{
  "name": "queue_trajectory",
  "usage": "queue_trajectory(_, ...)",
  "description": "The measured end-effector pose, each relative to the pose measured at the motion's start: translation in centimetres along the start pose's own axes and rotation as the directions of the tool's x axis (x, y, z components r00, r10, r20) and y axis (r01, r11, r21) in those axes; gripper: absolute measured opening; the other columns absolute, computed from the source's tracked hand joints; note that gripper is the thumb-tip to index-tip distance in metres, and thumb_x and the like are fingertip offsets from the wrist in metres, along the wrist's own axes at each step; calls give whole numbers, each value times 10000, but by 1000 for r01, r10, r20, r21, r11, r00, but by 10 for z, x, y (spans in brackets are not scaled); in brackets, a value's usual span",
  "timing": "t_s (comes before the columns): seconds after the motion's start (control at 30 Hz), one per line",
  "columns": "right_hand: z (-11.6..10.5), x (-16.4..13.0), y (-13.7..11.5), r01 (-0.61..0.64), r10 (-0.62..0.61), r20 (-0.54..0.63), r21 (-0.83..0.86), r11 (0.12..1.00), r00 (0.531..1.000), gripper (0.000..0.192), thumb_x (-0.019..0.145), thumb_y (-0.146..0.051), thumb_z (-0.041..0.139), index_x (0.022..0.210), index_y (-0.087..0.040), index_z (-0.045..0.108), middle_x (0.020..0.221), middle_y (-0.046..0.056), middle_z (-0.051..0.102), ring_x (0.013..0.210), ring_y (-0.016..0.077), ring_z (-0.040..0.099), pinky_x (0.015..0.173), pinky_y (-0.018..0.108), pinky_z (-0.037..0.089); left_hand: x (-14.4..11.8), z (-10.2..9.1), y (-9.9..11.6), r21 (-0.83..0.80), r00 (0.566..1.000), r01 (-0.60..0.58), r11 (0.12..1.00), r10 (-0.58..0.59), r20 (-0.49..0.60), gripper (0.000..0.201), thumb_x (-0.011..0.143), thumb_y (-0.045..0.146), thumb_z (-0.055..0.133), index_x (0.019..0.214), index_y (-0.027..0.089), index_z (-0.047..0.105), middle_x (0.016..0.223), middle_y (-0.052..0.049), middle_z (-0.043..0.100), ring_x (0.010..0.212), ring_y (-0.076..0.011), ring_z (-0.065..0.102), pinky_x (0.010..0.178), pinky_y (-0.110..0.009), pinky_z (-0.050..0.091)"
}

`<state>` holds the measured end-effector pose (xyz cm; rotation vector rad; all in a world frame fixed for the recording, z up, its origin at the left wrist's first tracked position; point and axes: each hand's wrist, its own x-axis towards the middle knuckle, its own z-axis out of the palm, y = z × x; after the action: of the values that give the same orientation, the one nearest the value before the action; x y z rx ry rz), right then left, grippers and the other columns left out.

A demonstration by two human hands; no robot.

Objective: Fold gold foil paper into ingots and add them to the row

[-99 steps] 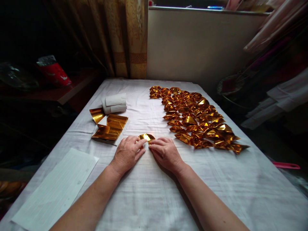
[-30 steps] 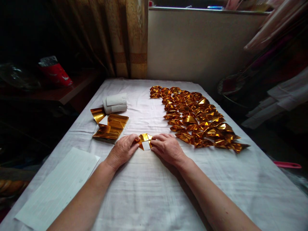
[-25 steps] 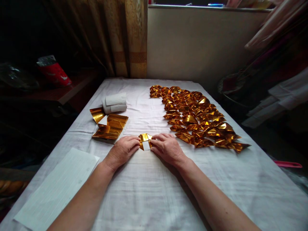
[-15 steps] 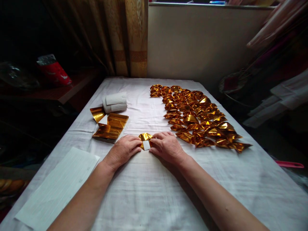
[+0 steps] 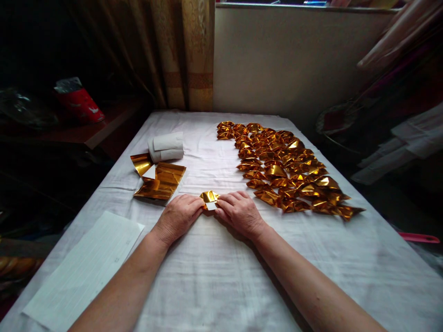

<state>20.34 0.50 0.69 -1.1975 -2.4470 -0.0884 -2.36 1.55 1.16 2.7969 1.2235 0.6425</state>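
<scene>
A small piece of folded gold foil paper (image 5: 209, 196) with a white patch in its middle lies between my hands near the table's centre. My left hand (image 5: 180, 216) pinches its left edge, thumb and fingers together. On the opposite edge my right hand (image 5: 241, 213) grips with bent fingers. The fingertips hide both ends of the paper. Left of them lie flat gold foil sheets (image 5: 166, 180), one curled with a white underside. To the right, several finished-looking folded gold foil pieces (image 5: 276, 170) sit in close rows.
A white paper roll (image 5: 168, 146) stands behind the gold sheets. A long pale paper sheet (image 5: 86, 267) lies at front left on the white tablecloth (image 5: 204, 286). A red cup (image 5: 80, 105) rests on a dark side table. A pink handle (image 5: 418, 237) pokes out beyond the right edge.
The white patch on the gold paper shows smaller, its lower edge folded up. Both hands keep their hold at the two sides and have shifted only slightly.
</scene>
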Motion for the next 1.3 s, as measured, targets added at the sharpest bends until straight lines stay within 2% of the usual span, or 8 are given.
queue_trajectory(0.13, 0, -2, 1, 8, -7, -20, 39, 999, 1000, 261, 983, -355, 490, 964, -211, 707, 1017, 60, 729, 879, 190, 603, 839, 342, 351, -2, 3, -1, 9, 999, -19, 1000, 20, -45, 166, 958, 272, 509, 927, 208, 659, 927, -33, 737, 853, -199, 667, 782, -337, 505)
queue_trajectory(0.23, 3, -5, 4, -3, 5, -30, 81, 997, 1000, 240, 972, -351, 513, 986, -211, 708, 1022, 57, 726, 891, 195, 598, 843, 341, 369, -2, 2, -3, -57, 998, 1, 998, -5, -66, 151, 949, 271, 529, 936, 209, 665, 912, -31, 739, 848, -191, 667, 782, -326, 508)
queue_trajectory(0.37, 8, -5, 9, -118, 123, -15, 164, 979, 992, 195, 956, -293, 530, 963, -224, 712, 970, 58, 711, 878, 189, 590, 816, 323, 397, -2, 1, -5, -162, 996, 55, 985, -65, -55, 128, 929, 270, 563, 937, 212, 676, 924, -33, 736, 871, -184, 660, 811, -323, 511)
queue_trajectory(0.5, 11, 1, 8, -230, 232, 12, 193, 954, 973, 205, 943, -301, 545, 844, -214, 703, 883, 49, 685, 836, 185, 580, 784, 313, 395, -2, 4, -5, -177, 988, 119, 977, -134, -75, 129, 920, 283, 572, 948, 217, 679, 923, -36, 737, 874, -196, 648, 815, -344, 506)
queue_trajectory(0.67, 11, 11, 1, -322, 318, 49, 116, 940, 947, 255, 946, -314, 531, 764, -206, 674, 786, 43, 648, 775, 184, 568, 719, 309, 363, 0, 7, 0, -135, 964, 245, 960, -256, -76, 131, 915, 279, 552, 933, 220, 668, 906, -37, 722, 862, -203, 636, 818, -356, 488)
queue_trajectory(0.87, 15, 15, -5, -391, 390, 18, 57, 919, 920, 228, 939, -324, 541, 775, -213, 655, 788, 45, 655, 771, 192, 573, 691, 309, 337, 4, 9, 10, -25, 944, 320, 947, -321, -72, 108, 903, 269, 562, 960, 212, 633, 874, -43, 700, 871, -237, 605, 826, -376, 445)
queue_trajectory(1.13, 18, 18, -8, -462, 462, 40, -5, 887, 886, 207, 946, -338, 536, 816, -212, 636, 817, 53, 671, 782, 209, 585, 685, 315, 329, 6, 14, 14, 16, 933, 350, 937, -347, -95, 91, 906, 265, 555, 959, 216, 609, 878, -42, 687, 866, -235, 581, 811, -374, 419)
queue_trajectory(1.3, 23, 18, -9, -452, 451, -34, -27, 892, 892, 210, 947, -340, 533, 800, -220, 624, 782, 53, 661, 746, 208, 566, 662, 318, 322, 5, 16, 13, 46, 935, 347, 937, -341, -100, 82, 902, 248, 566, 969, 228, 608, 917, -48, 676, 890, -243, 569, 811, -383, 413)
